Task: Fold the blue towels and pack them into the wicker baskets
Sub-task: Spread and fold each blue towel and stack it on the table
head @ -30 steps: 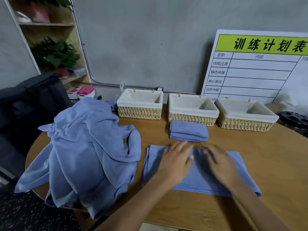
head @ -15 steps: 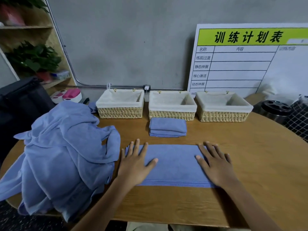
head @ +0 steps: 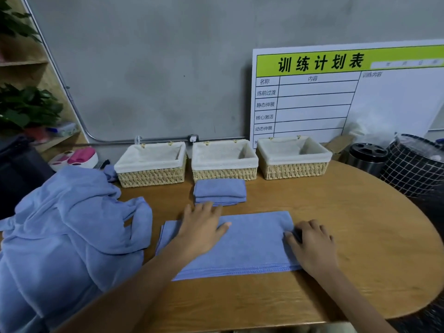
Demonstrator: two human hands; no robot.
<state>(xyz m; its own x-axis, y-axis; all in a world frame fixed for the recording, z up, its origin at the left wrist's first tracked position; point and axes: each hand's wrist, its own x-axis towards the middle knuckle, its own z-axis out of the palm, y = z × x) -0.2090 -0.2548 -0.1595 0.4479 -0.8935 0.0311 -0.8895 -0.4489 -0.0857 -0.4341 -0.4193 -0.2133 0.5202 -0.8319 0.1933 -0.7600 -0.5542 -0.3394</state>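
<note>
A blue towel (head: 249,246) lies folded into a long strip on the round wooden table (head: 360,248). My left hand (head: 201,227) rests flat on its left part, fingers straight. My right hand (head: 312,246) sits at the strip's right end, fingers curled and pinching the towel's edge. Behind the strip lies a small folded blue towel (head: 219,191). At the table's back edge stand three wicker baskets with white liners, the left basket (head: 151,176), the middle basket (head: 224,173) and the right basket (head: 294,168). Nothing shows inside them.
A heap of unfolded blue towels (head: 64,236) covers the table's left side. A whiteboard (head: 336,92) leans on the wall behind the baskets. A metal canister (head: 365,157) and a black grid-patterned bag (head: 415,164) stand at the right. A shelf with plants (head: 26,109) is at the left.
My hands slid apart over the strip. My right hand moved to the strip's right end and now pinches it. The left hand came back toward the middle.
</note>
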